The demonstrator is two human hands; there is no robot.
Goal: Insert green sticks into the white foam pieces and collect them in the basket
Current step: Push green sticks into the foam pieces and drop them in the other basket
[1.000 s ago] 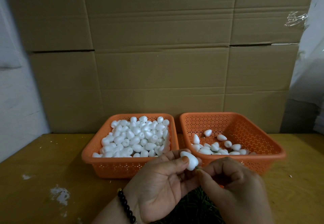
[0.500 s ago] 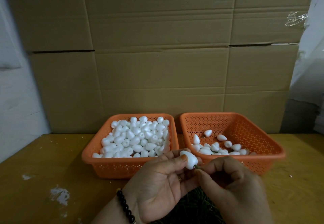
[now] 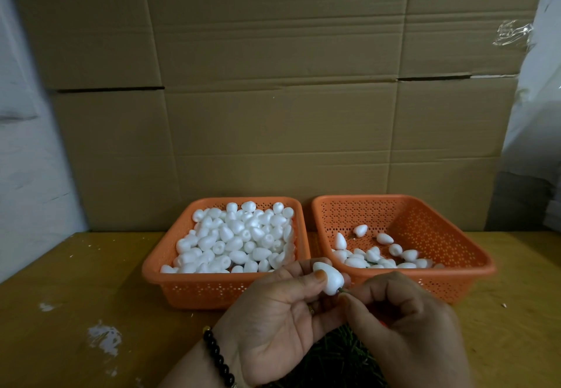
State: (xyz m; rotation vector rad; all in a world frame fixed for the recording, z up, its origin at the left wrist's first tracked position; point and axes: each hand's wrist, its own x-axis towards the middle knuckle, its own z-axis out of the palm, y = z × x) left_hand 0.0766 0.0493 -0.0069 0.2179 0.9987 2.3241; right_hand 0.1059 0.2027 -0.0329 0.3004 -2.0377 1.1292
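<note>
My left hand (image 3: 273, 321) pinches a white foam piece (image 3: 329, 280) between thumb and fingers, in front of the two orange baskets. My right hand (image 3: 403, 327) pinches a short green stick (image 3: 342, 290) whose tip meets the lower end of that foam piece. The left basket (image 3: 158, 272) is heaped with plain foam pieces (image 3: 239, 242). The right basket (image 3: 473, 269) holds several foam pieces with sticks (image 3: 373, 257) along its near side. A pile of green sticks (image 3: 334, 357) lies under my hands, mostly hidden.
The baskets stand side by side on a yellowish wooden table (image 3: 76, 311) with white paint marks. A wall of cardboard boxes (image 3: 273, 99) rises right behind them. Clear plastic sheeting (image 3: 534, 114) hangs at the right.
The foam piece has tilted and dropped slightly in my left hand, and the stick in my right hand has closed in on its lower end. The baskets are unmoved.
</note>
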